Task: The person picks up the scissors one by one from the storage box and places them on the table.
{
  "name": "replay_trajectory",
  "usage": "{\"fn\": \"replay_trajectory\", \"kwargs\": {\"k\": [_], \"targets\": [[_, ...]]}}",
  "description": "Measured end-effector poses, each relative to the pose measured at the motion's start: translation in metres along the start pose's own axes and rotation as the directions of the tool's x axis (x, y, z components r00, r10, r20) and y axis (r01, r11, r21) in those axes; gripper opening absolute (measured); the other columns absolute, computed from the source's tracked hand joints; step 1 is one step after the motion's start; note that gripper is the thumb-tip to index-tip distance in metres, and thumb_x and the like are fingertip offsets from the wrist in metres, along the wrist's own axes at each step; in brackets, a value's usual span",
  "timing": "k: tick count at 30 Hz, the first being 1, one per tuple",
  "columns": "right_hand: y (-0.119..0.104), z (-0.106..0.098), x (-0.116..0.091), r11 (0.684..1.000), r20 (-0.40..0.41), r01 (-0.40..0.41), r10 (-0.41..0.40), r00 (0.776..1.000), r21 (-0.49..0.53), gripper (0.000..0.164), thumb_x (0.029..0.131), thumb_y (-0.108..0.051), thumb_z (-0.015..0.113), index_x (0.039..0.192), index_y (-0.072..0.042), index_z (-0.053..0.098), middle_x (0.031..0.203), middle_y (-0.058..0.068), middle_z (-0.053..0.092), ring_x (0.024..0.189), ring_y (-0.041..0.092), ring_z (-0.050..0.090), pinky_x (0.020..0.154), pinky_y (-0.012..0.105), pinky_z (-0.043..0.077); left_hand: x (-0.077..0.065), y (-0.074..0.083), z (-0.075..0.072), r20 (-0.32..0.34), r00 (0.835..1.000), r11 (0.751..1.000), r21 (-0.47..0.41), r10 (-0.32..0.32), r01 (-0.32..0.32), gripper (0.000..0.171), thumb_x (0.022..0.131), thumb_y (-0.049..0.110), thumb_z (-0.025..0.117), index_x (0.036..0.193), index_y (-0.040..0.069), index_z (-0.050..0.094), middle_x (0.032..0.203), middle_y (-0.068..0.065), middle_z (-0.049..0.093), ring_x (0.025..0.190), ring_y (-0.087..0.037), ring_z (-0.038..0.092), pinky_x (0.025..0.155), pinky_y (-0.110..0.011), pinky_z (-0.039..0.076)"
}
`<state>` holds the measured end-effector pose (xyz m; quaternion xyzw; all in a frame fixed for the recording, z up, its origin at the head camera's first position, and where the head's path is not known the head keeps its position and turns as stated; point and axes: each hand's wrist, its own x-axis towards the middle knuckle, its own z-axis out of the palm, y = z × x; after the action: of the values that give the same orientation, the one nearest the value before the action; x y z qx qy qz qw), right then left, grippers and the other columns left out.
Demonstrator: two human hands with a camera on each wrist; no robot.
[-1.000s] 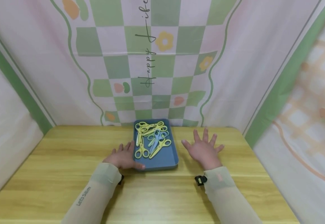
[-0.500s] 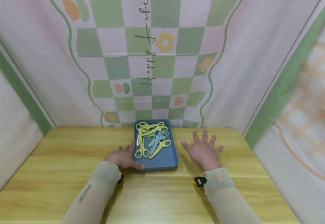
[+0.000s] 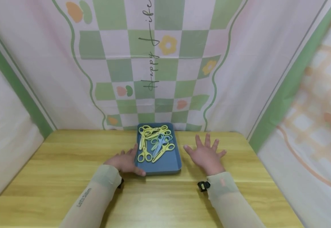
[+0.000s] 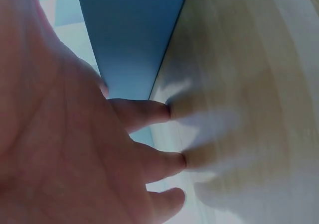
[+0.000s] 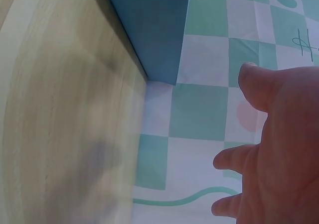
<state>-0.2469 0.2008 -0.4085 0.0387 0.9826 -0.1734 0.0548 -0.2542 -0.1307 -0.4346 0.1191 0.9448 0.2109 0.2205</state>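
Note:
A shallow blue-grey tray [image 3: 168, 165] stands at the back of the wooden table, against the patterned cloth. Inside it lies a loose heap of several scissors: most are yellow-handled [image 3: 163, 152], and a blue pair [image 3: 159, 144] rests among them. My left hand [image 3: 122, 163] is beside the tray's left wall, fingers spread, its thumb at the front left corner. In the left wrist view its fingertips [image 4: 177, 160] reach down close to the tabletop by the blue wall. My right hand [image 3: 206, 155] is held with fingers spread to the right of the tray, apart from it and holding nothing.
Behind the table [image 3: 77, 152] hangs a green-and-white checked cloth [image 3: 165, 68] with flowers and lettering. White curtains with green borders [image 3: 285, 95] enclose both sides. Wood-grain tabletop extends in front of the tray and to both sides.
Both hands drift very slightly to the left, and the left thumb slides a little down at the tray's front corner. The head view tilts up a touch; the scissors stay as they were.

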Motion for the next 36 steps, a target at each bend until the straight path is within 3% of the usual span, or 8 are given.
{"fn": "replay_trajectory", "kwargs": {"k": [8,17,24,30,36], "targets": [[-0.006,0.000,0.001,1.000,0.019,-0.001,0.001,1.000,0.009,0.106,0.084,-0.088,0.019,0.161,-0.017,0.009,0.159,0.022,-0.022,0.133,0.056,-0.031,0.087,0.084,-0.015,-0.007,0.001,-0.002,0.008,0.999,0.997,-0.057,-0.051,0.051,0.138,0.066,0.066,0.083,0.161,0.020,-0.006,0.163,-0.021,0.006,0.141,-0.058,-0.001,0.101,-0.078,0.010],[-0.008,0.000,0.002,1.000,0.007,0.009,-0.009,1.000,-0.010,0.104,0.085,-0.087,0.019,0.162,-0.017,0.010,0.160,0.023,-0.019,0.134,0.057,-0.028,0.088,0.084,-0.015,-0.012,0.007,-0.007,0.037,0.997,0.996,-0.067,-0.061,0.063,0.135,0.069,0.064,0.082,0.160,0.020,-0.007,0.164,-0.018,0.008,0.142,-0.057,-0.001,0.104,-0.076,0.010],[-0.013,0.002,0.004,1.000,0.011,0.031,-0.031,0.999,0.002,0.106,0.084,-0.088,0.018,0.162,-0.017,0.008,0.160,0.023,-0.018,0.134,0.056,-0.028,0.087,0.081,-0.021,-0.011,0.008,-0.008,0.037,0.996,0.996,-0.050,-0.077,0.079,0.135,0.068,0.067,0.081,0.161,0.021,-0.006,0.164,-0.017,0.011,0.143,-0.055,0.002,0.105,-0.075,0.012],[-0.017,0.001,0.008,0.998,0.003,0.060,-0.060,0.998,-0.004,0.107,0.083,-0.089,0.017,0.162,-0.019,0.006,0.159,0.022,-0.021,0.134,0.058,-0.026,0.087,0.083,-0.016,-0.012,0.006,-0.010,0.045,0.996,0.995,-0.054,-0.082,0.085,0.135,0.067,0.069,0.080,0.161,0.022,-0.005,0.164,-0.017,0.011,0.143,-0.054,0.002,0.106,-0.073,0.012],[-0.024,-0.003,0.013,0.994,-0.044,0.110,-0.111,0.993,-0.009,0.107,0.082,-0.090,0.023,0.162,-0.019,0.008,0.161,0.023,-0.015,0.137,0.058,-0.020,0.092,0.083,-0.012,-0.008,0.005,-0.011,0.055,0.996,0.997,-0.028,-0.064,0.066,0.134,0.069,0.070,0.078,0.160,0.021,-0.007,0.164,-0.018,0.010,0.143,-0.055,0.002,0.108,-0.072,0.011]]}}
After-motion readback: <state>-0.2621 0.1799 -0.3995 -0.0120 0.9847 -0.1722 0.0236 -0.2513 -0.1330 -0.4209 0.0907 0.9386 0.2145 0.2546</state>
